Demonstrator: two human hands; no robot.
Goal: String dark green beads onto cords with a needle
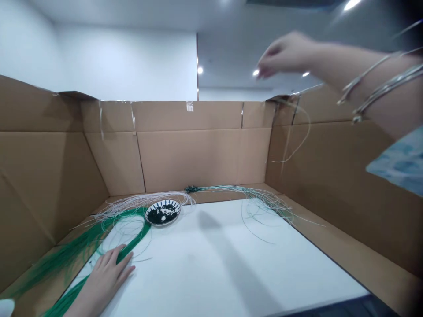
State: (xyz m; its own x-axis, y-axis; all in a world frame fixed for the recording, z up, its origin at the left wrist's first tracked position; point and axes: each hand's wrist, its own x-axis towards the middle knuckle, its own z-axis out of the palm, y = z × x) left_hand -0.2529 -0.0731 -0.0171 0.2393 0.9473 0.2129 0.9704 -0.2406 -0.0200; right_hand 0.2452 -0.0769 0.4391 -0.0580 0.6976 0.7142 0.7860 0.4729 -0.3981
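Observation:
My left hand (107,273) lies flat on the white table (218,273) at the lower left, fingers stretched out over a band of green strings (79,251). My right hand (286,55) is raised high at the upper right, fingertips pinched together; a thin pale strand (302,141) hangs in a loop below it in front of the cardboard wall. Several metal bangles (376,90) sit on that wrist. A small patterned dish (163,212) of dark beads stands beside the green strings, with pale strings (145,201) fanned behind it.
A tall cardboard screen (201,145) walls the table on the left, back and right. Another bunch of thin green-tipped strings (251,196) lies at the back right. A white object (5,307) shows at the bottom-left corner.

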